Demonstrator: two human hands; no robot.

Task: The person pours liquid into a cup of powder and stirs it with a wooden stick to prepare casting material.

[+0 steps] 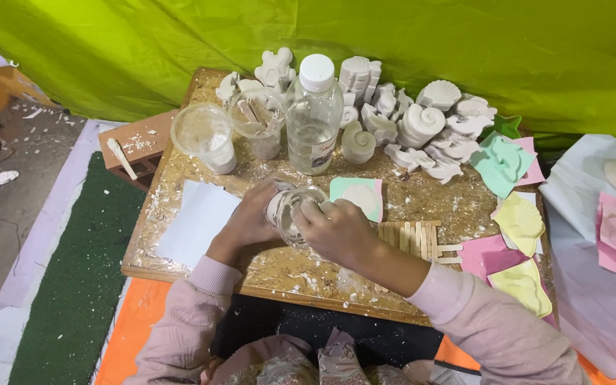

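Observation:
Both hands hold a clear plastic cup [288, 211] smeared with white plaster, tilted on its side over a small wooden board table [422, 203]. My left hand [249, 217] cups it from the left. My right hand [336, 229] grips its rim from the right, fingers at the opening. Just beyond the cup lies a green mould [356, 195] filled with white plaster, edged in pink. A row of flat wooden sticks [416, 239] lies beside my right wrist.
A clear water bottle [313, 117] with a white cap stands behind, with two plastic cups [204, 135] to its left. Several white plaster casts [422, 125] of shells crowd the back. Coloured moulds [518, 224] lie right, a white sheet [197, 221] left. Green cloth hangs behind.

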